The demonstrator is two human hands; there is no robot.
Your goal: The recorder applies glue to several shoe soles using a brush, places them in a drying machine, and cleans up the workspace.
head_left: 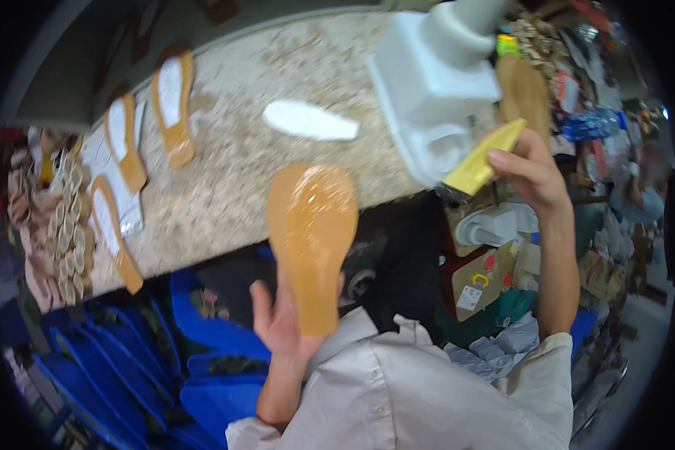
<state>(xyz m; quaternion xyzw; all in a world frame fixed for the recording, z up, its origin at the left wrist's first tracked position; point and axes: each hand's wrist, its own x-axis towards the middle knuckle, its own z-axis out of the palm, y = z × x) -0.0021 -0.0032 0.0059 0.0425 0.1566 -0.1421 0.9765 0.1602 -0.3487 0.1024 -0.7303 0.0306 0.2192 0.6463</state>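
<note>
My left hand [281,322] supports a tan shoe insole [311,232] from beneath, at the front edge of the worktable [225,135]. Its thumb stands out to the side, and the insole hides most of the fingers. A wet shine covers the insole's wide upper part. In my right hand [534,172] is a flat yellow brush [487,161], its dark tip pointing down and left beside a white plastic container [435,82]. A white insole-shaped pad [311,121] lies on the table beyond the tan insole.
Tan insoles with white pads [174,109] lie at the table's left, near stacked shoe pieces [67,225]. Blue panels [101,364] stand below. On the right are a clear bottle [592,126], more tan insoles [523,90] and a red-and-tan box [476,281]. Another person [645,195] is far right.
</note>
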